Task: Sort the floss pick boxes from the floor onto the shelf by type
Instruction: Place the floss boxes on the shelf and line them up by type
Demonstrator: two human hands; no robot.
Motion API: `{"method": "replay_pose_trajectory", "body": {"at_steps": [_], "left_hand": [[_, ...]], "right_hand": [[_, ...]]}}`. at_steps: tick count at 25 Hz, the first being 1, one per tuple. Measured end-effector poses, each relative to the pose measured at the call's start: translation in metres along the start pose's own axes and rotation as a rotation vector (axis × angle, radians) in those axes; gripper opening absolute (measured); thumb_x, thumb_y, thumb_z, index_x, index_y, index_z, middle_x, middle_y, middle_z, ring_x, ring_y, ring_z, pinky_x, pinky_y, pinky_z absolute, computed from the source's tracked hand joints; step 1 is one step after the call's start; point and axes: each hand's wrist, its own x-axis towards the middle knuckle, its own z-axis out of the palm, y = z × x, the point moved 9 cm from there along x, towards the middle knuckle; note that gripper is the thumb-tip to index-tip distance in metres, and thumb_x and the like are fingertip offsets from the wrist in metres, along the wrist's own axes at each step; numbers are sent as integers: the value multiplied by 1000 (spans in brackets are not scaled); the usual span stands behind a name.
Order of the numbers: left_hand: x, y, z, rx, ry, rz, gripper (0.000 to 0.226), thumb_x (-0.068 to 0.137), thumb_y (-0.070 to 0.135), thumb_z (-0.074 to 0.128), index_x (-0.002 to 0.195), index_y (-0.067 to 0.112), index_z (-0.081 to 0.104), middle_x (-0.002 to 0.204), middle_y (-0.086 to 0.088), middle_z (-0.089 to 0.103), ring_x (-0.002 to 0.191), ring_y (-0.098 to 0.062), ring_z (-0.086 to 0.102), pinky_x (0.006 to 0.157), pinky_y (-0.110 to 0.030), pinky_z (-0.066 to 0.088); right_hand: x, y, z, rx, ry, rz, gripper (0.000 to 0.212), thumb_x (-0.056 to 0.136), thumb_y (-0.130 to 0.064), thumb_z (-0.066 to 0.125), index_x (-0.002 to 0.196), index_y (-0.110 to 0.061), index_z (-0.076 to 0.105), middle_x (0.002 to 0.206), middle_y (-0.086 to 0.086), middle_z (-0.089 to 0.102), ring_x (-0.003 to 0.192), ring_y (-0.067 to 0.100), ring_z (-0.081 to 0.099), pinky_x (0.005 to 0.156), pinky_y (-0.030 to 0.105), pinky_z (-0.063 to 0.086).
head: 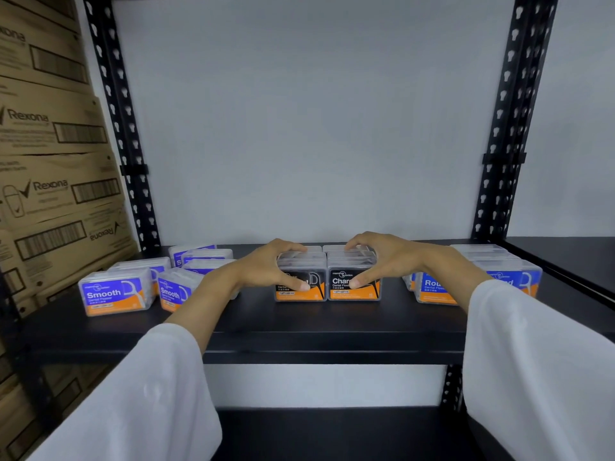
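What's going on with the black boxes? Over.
Left grip on left black box, right grip on right black box. Both side by side on shelf. Nothing blocking.

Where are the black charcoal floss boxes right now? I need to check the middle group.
In the head view, the charcoal boxes sit mid-shelf, gripped by the left hand and right hand.

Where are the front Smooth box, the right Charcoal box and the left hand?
Smooth box point(114, 292): head view, on its purple front label.
Charcoal box point(342, 287): head view, on its black front label, left of the thumb.
Left hand point(266, 266): head view, on the back of the hand.
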Motion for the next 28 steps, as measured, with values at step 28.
{"method": "replay_pose_trajectory", "body": {"at_steps": [28], "left_hand": [[-150,-81,-171,218,526,-68,21,94,18,56,112,19,66,115,6,64,113,-12,56,93,-24,39]], "right_hand": [[56,-187,42,242,312,-277,18,92,-17,58,107,-14,66,106,6,67,100,13,60,79,13,41]]}}
